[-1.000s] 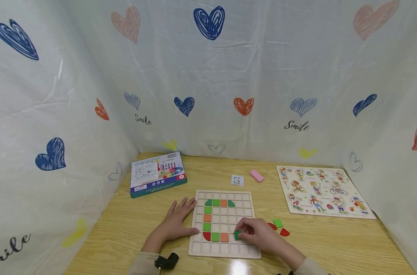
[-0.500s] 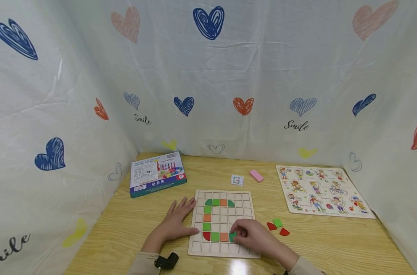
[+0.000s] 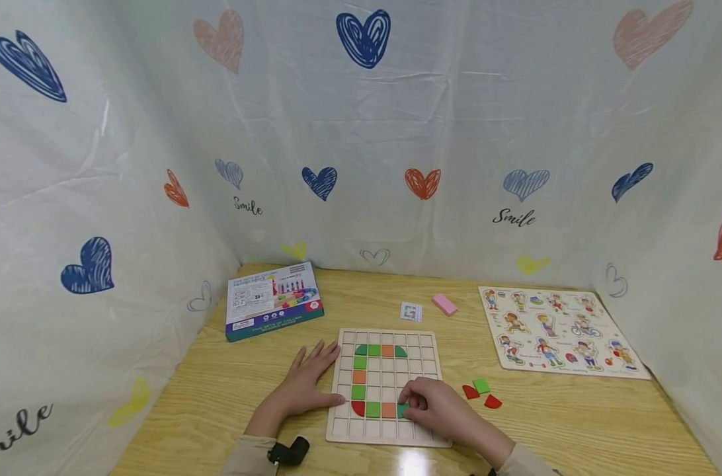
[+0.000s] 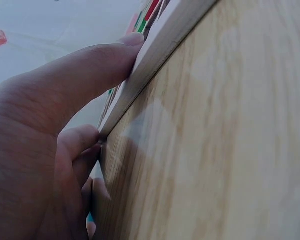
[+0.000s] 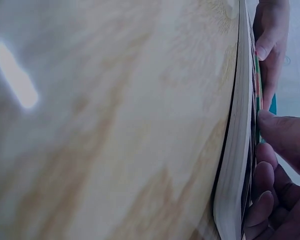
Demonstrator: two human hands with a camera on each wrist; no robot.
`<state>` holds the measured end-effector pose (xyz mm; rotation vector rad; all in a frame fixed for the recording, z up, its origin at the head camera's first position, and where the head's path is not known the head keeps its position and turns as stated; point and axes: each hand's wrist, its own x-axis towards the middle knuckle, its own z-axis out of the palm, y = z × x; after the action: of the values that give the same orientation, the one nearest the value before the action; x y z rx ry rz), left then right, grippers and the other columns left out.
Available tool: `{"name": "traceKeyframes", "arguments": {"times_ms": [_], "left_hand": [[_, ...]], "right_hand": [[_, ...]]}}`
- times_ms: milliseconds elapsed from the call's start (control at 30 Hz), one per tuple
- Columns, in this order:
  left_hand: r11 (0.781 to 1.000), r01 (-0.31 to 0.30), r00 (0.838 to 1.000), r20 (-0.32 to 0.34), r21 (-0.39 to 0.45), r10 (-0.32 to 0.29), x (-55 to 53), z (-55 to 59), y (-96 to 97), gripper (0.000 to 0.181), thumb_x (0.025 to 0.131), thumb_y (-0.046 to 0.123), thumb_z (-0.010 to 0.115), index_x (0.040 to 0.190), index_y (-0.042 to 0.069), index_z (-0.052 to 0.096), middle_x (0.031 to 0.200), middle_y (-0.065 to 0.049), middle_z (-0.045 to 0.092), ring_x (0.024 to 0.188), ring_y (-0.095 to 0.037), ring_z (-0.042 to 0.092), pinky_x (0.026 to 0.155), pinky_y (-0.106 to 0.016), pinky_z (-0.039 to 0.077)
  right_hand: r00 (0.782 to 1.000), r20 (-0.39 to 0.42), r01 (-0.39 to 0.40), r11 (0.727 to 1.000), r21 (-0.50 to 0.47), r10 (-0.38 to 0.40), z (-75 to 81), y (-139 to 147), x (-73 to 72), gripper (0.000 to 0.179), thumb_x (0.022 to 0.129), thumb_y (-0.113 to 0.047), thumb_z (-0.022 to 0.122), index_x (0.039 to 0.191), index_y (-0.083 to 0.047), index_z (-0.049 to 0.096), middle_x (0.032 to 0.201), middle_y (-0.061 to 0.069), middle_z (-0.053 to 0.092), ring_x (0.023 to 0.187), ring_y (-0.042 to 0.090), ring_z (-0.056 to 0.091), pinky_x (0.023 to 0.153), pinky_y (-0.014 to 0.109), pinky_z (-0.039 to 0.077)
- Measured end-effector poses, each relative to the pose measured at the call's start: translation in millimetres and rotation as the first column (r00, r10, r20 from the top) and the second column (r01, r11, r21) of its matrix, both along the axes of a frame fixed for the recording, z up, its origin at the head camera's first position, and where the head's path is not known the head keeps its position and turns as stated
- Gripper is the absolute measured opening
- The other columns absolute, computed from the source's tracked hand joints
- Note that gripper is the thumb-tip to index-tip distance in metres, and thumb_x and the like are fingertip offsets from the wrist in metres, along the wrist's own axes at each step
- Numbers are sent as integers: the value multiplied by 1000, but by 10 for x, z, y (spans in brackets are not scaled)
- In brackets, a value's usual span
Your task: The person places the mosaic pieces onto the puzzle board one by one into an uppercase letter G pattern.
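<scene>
A wooden grid board lies on the table with green, orange and red tiles set in a C-shaped line. My right hand is over its lower right part, thumb and forefinger pinching a dark green tile beside the orange tile in the lower row. The fingers partly hide that tile. My left hand lies spread at the board's left edge; in the left wrist view its thumb rests on the rim. A red quarter-round tile sits at the lower left corner of the line.
Right of the board lie a light green square and two red quarter-round pieces. Behind it are a small pattern card and a pink block. A boxed toy stands back left, a picture puzzle board at right.
My right hand has moved slightly left with the dark green tile, bringing it down beside the orange tile, and then stayed there. My left hand has kept its place.
</scene>
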<state>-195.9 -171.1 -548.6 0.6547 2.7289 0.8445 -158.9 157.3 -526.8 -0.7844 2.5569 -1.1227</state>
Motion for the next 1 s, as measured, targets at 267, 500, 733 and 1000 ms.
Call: {"name": "traceKeyframes", "arguments": {"times_ms": [267, 500, 733, 1000], "left_hand": [[1000, 0, 1000, 3, 3, 0, -1, 9, -1, 100, 83, 60, 74, 160, 13, 33, 167, -2, 27, 156, -32, 10, 123, -60, -4], [1000, -2, 1000, 8, 11, 2, 7, 29, 3, 100, 83, 60, 74, 160, 13, 33, 167, -3, 27, 156, -33, 10, 122, -61, -5], [1000, -4, 1000, 9, 4, 4, 8, 33, 5, 99, 83, 59, 74, 161, 13, 33, 167, -2, 27, 156, -33, 10, 123, -60, -5], [1000, -3, 1000, 16, 6, 3, 13, 39, 6, 99, 83, 60, 74, 160, 13, 34, 167, -2, 26, 156, -33, 10, 123, -61, -5]], "right_hand": [[1000, 8, 7, 1000, 0, -7, -16, 6, 0, 8, 92, -20, 77, 96, -22, 70, 77, -14, 55, 68, 0, 49, 61, 20, 45], [998, 51, 47, 999, 13, -48, 40, 82, 11, 7, 94, -20, 74, 100, -22, 71, 80, -13, 57, 71, 3, 51, 62, 22, 46], [995, 34, 93, 996, -1, -93, 89, 302, 1, 8, 95, -17, 72, 103, -18, 71, 83, -11, 58, 72, 4, 52, 62, 22, 47], [983, -31, 179, 984, -6, -179, 58, 635, -1, 11, 94, -16, 74, 105, -15, 72, 88, -10, 61, 77, 2, 54, 65, 22, 50]]}}
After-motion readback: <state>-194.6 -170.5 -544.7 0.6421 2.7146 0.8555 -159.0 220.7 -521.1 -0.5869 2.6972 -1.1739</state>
